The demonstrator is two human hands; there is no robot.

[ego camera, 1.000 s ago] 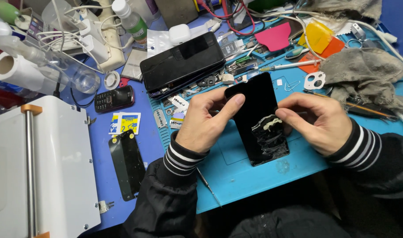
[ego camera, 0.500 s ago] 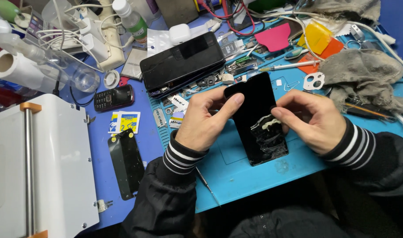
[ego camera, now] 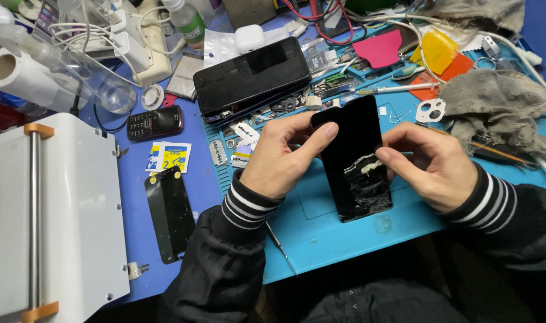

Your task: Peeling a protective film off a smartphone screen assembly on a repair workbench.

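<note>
A blue workbench (ego camera: 135,197) is filling the head view, and a lighter blue silicone repair mat (ego camera: 344,239) is lying across its right part, strewn with small screws and metal parts along its far edge. A white machine with orange end caps (ego camera: 46,221) is sitting at the left. Behind it a paper roll (ego camera: 19,75), a white power strip (ego camera: 147,42) and a green-labelled bottle (ego camera: 186,21) are crowding the far edge. A small black keypad phone (ego camera: 155,123) is lying near a larger black phone (ego camera: 252,78), and a loose black screen panel (ego camera: 169,213) is resting on the bench beside the machine. A grey rag (ego camera: 500,107) is bunched at the right.

The black phone screen (ego camera: 356,158) is being held just above the mat, in the middle. Its long axis is running from near to far, tilted slightly left at the top, with the far end pointing away from the person. The near part looks cracked, with a pale strip of adhesive peeling across it.

The left hand (ego camera: 279,158) is gripping the screen's left edge, thumb pressing near the top. The right hand (ego camera: 431,164) is pinching the right edge at the pale strip.
</note>
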